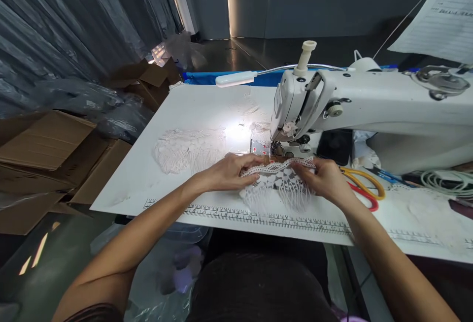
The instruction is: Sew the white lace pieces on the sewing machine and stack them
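A piece of white fringed lace trim (277,181) lies in front of the needle of a white sewing machine (332,103). My left hand (234,172) pinches its left end between thumb and fingers. At the other end, my right hand (328,177) grips the scalloped upper edge. The fringe hangs toward me over the white table (207,108). Just behind the trim's edge are the presser foot and the metal plate (260,148), which carries red marks. More fringed lace (188,149) is spread out left of the needle, under a bright lamp glow.
Scissors with red and yellow handles (365,189) lie right of my right hand. Further right are a coiled pale cord (449,182) and more lace (430,213). A ruler strip (236,214) runs along the front edge. Cardboard boxes (48,140) stand left of the table.
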`<state>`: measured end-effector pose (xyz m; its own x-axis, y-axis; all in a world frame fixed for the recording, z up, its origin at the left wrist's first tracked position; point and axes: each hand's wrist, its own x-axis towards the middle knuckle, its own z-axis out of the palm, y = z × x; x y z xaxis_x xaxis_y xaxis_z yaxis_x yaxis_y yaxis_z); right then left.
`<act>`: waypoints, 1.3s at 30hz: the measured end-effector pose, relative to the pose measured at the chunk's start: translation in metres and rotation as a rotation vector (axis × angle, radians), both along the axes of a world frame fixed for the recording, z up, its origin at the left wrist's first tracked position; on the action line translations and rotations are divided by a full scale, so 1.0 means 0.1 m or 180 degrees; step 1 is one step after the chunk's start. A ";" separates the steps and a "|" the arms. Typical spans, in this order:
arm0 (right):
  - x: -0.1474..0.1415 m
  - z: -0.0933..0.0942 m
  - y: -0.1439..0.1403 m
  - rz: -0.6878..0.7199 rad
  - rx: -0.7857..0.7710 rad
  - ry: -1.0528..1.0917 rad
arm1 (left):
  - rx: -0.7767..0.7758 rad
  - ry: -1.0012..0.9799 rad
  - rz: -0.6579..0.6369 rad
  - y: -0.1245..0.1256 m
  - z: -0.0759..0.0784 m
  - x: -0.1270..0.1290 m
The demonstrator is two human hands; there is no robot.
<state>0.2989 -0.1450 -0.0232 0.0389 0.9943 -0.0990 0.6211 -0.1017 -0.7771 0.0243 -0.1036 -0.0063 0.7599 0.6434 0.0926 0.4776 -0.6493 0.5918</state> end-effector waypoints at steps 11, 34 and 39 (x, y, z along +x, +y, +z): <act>0.06 0.00 0.08 -0.0027 0.0324 -0.1299 | 0.1429 -0.0089 -0.0367 0.12 -0.38 0.16; -0.16 -0.29 0.04 0.1504 0.1600 -0.1110 | -0.1066 -0.0118 0.1220 -0.09 -0.12 0.07; -0.22 -0.30 0.15 0.1671 0.1854 -0.1821 | -0.1157 -0.0057 0.1480 -0.10 -0.05 0.10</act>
<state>0.2773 -0.1300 -0.0529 -0.5345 0.7861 0.3103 0.7774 0.6014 -0.1844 0.0340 -0.1136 -0.0110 0.3909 0.9015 -0.1860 0.6513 -0.1281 0.7479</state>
